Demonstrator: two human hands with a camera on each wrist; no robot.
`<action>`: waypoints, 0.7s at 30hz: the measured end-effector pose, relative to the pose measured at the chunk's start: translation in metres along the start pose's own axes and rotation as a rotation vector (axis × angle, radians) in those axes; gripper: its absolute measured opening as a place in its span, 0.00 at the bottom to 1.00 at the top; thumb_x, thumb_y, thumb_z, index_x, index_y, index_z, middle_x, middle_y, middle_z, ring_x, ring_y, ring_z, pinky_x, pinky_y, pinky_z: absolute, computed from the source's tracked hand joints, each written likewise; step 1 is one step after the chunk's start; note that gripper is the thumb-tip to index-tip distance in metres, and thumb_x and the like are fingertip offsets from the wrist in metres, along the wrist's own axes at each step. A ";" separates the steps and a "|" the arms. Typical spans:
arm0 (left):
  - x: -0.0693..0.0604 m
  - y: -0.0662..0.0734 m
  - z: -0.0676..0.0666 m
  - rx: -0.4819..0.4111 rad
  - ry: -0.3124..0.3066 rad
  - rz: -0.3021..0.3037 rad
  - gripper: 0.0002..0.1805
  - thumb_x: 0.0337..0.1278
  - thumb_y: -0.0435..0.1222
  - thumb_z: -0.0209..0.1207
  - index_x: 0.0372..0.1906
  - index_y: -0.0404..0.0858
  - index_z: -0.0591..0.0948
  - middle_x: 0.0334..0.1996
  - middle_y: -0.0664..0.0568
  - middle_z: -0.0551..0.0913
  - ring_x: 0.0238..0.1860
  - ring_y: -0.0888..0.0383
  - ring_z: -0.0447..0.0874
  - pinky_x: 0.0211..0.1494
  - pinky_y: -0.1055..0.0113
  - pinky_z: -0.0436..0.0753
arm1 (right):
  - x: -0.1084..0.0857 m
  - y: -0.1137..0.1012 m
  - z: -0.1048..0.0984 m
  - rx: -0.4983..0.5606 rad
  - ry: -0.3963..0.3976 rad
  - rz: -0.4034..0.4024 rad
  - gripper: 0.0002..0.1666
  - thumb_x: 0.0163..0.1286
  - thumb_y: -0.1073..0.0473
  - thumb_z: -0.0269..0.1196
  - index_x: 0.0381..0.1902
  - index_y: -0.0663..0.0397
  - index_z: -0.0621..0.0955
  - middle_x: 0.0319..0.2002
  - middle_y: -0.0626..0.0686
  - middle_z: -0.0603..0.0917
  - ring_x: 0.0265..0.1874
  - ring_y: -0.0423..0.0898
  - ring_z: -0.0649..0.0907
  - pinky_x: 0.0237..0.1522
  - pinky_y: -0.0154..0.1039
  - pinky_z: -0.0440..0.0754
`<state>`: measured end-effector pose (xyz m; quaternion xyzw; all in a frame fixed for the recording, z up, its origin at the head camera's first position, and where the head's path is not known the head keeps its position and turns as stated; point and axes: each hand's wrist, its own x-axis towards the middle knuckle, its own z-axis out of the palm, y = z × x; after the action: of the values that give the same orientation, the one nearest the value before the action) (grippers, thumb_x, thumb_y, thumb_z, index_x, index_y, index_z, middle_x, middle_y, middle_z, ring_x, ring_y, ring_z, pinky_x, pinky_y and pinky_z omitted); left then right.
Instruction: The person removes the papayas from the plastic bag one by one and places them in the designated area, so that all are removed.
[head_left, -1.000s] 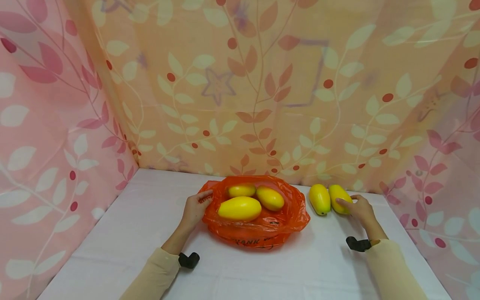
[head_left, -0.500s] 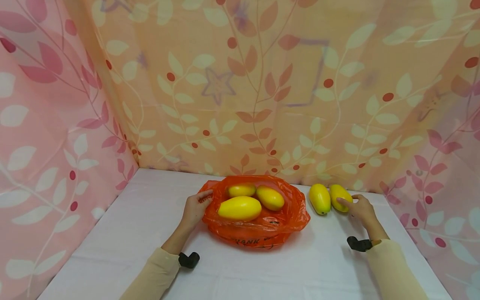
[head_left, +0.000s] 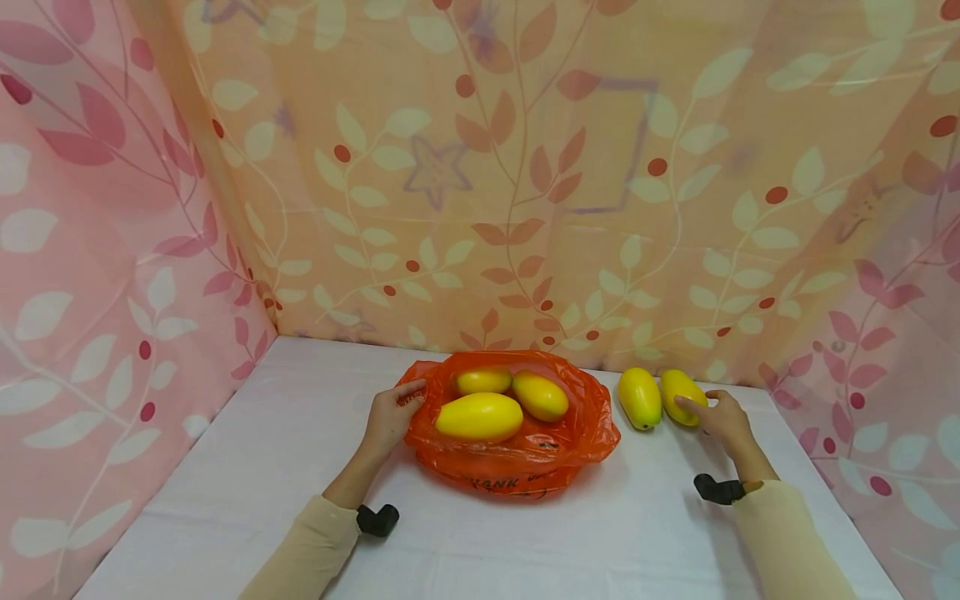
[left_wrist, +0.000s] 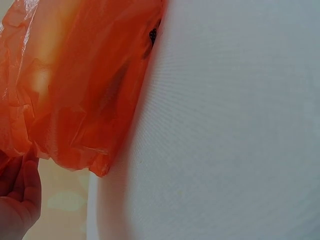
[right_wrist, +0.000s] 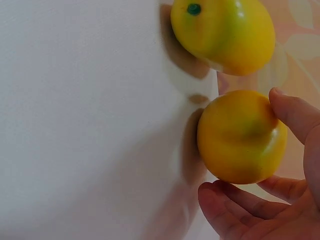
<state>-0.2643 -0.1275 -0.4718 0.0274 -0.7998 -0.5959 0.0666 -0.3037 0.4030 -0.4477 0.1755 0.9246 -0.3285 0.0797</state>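
Note:
A red-orange plastic bag (head_left: 517, 467) with black print sits mouth up on the table, three yellow mangoes (head_left: 480, 417) showing in its opening. My left hand (head_left: 390, 421) holds the bag's left rim; in the left wrist view its fingers (left_wrist: 31, 180) meet the plastic's edge, and the thumb is not clear. To the right of the bag lie two more mangoes side by side. Around the outer mango (right_wrist: 242, 137) my right hand (head_left: 726, 423) has its thumb on one side and fingers on the other. The inner mango (head_left: 640, 399) lies untouched, a green stem spot at its near end.
White cloth covers the table (head_left: 525, 550). Behind it hangs a yellow leaf-patterned curtain (head_left: 525, 208), with pink patterned cloth (head_left: 112, 333) on the left and right. A dark wrist mount (head_left: 378, 521) sits at each cuff.
The outer mango and my right hand have shifted very slightly to the right. My left hand and the bag have stayed in place.

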 end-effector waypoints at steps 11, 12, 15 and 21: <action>0.000 0.001 -0.001 0.002 -0.002 -0.009 0.19 0.65 0.31 0.56 0.60 0.33 0.79 0.60 0.41 0.80 0.67 0.46 0.72 0.66 0.52 0.75 | -0.006 -0.005 -0.007 0.023 0.013 -0.008 0.65 0.65 0.24 0.48 0.72 0.75 0.46 0.67 0.79 0.58 0.57 0.70 0.66 0.67 0.65 0.65; 0.000 0.000 -0.001 0.002 -0.002 -0.007 0.19 0.65 0.30 0.56 0.60 0.33 0.79 0.60 0.41 0.80 0.67 0.46 0.72 0.66 0.52 0.75 | -0.007 -0.006 -0.008 0.027 0.022 -0.014 0.64 0.65 0.24 0.48 0.72 0.75 0.47 0.67 0.79 0.58 0.59 0.71 0.66 0.66 0.66 0.65; 0.000 0.000 -0.001 0.003 -0.004 -0.003 0.19 0.65 0.30 0.57 0.60 0.33 0.79 0.59 0.41 0.80 0.67 0.45 0.72 0.66 0.51 0.75 | -0.011 -0.009 -0.014 0.036 0.056 -0.030 0.62 0.66 0.25 0.49 0.73 0.74 0.47 0.67 0.79 0.58 0.61 0.73 0.65 0.65 0.66 0.67; 0.000 0.001 -0.001 -0.002 -0.003 -0.011 0.19 0.65 0.30 0.57 0.60 0.33 0.79 0.59 0.41 0.80 0.67 0.45 0.72 0.67 0.51 0.74 | -0.019 -0.021 -0.023 0.057 0.127 -0.100 0.61 0.66 0.26 0.51 0.73 0.72 0.48 0.67 0.79 0.59 0.60 0.73 0.66 0.61 0.65 0.72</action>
<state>-0.2645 -0.1285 -0.4704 0.0309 -0.7992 -0.5970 0.0622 -0.2943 0.3971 -0.4125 0.1517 0.9258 -0.3463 -0.0008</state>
